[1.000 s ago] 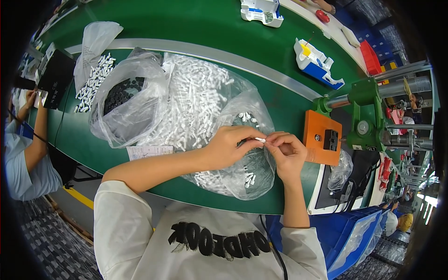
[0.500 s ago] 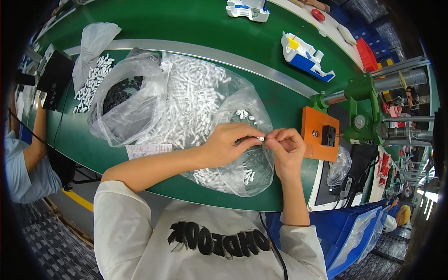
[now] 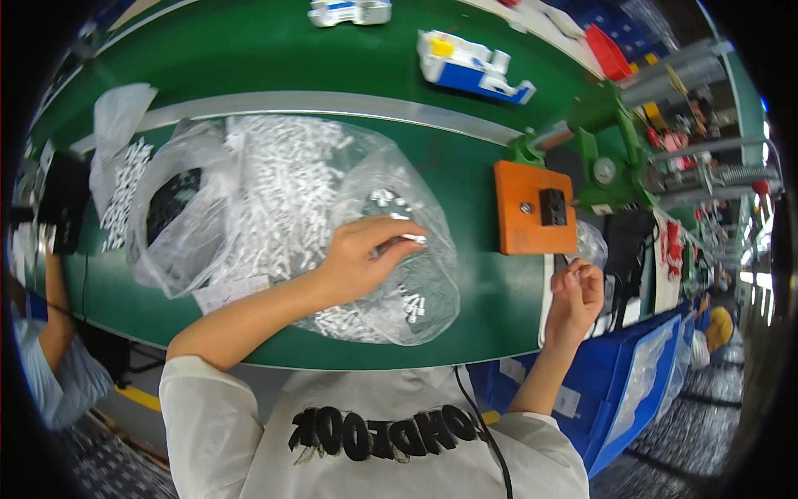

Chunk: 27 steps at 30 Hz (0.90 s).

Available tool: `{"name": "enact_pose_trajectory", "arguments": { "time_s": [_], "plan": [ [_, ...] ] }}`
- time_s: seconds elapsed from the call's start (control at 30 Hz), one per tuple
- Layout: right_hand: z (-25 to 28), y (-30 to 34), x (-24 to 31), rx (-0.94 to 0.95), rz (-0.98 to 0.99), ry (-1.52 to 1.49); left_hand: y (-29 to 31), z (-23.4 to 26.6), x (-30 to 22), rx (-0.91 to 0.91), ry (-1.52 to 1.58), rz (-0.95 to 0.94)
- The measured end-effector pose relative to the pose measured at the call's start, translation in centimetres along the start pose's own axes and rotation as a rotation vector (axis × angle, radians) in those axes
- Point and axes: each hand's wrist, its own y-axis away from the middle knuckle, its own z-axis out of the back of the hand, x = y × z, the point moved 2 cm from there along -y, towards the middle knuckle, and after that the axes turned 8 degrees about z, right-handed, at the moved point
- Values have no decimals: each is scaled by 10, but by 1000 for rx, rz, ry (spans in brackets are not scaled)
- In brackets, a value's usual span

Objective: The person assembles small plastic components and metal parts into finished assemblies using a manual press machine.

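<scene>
My left hand point(image 3: 362, 258) pinches a small white plastic piece point(image 3: 416, 239) between thumb and forefinger, above a clear plastic bag point(image 3: 440, 274). Inside and behind that bag lie many white plastic pieces point(image 3: 287, 179) of the same kind. Off to the right, my right hand point(image 3: 573, 301) is raised near the table's front edge, its fingertips drawn together. Whatever it may hold is too small to make out. Just beyond it sits an orange block point(image 3: 517, 224) with a black fixture point(image 3: 552, 207) on top, at the foot of a green hand press point(image 3: 611, 162).
Another clear bag point(image 3: 154, 258) with dark parts stands left, beside a spilled heap of white pieces point(image 3: 126, 187). White-and-blue housings point(image 3: 470, 75) lie beyond the metal rail point(image 3: 332, 103). Blue bins point(image 3: 615, 399) stand at lower right. A co-worker's arm point(image 3: 55, 308) shows at far left.
My hands have parted: the right has moved away rightward, toward the orange block, while the left keeps the white piece. The whole view has shifted, so the bench appears further left.
</scene>
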Motion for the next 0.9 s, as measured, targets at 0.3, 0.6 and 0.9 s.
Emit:
{"name": "enact_pose_trajectory", "arguments": {
  "time_s": [0.3,0.6,0.9],
  "plan": [
    [85,-9,13,115,148,1350,1,-1,2,-13,-65,52],
    [103,-38,-22,156,40,1527,0,-3,2,14,-79,62],
    [110,-58,-23,210,-156,1580,1,-2,2,21,-70,61]
  ]
}}
